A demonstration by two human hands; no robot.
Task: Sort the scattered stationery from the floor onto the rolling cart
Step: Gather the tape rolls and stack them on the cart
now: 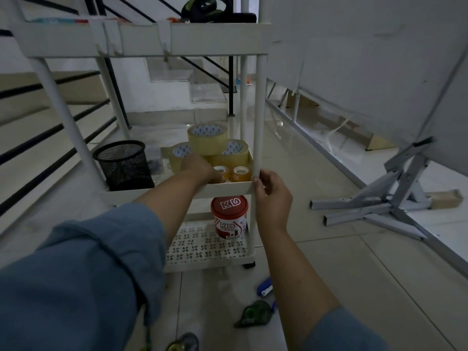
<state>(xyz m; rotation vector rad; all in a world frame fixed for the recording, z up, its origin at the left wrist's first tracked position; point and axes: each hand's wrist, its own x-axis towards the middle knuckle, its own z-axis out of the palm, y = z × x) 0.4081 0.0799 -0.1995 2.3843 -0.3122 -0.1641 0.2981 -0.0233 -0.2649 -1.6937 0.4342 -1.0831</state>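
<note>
The white rolling cart (222, 188) stands in front of me with three shelves. Its middle shelf holds a black mesh pen cup (124, 164), three large rolls of clear tape (207, 138) and two small tape rolls (240, 172). My left hand (200, 168) reaches into that shelf among the tape rolls; its fingers are hidden behind the shelf rim. My right hand (271, 196) grips the cart's front right post (259, 117). On the floor near me lie a blue stapler (265, 287), a green correction tape dispenser (253, 314) and another green item (183, 344).
A red-lidded KD tub (230, 216) sits on the bottom perforated shelf. The top shelf carries a dark tape dispenser (205, 7). Stairs with black railings rise on the left. A folded white board on a metal stand (395, 198) leans at the right.
</note>
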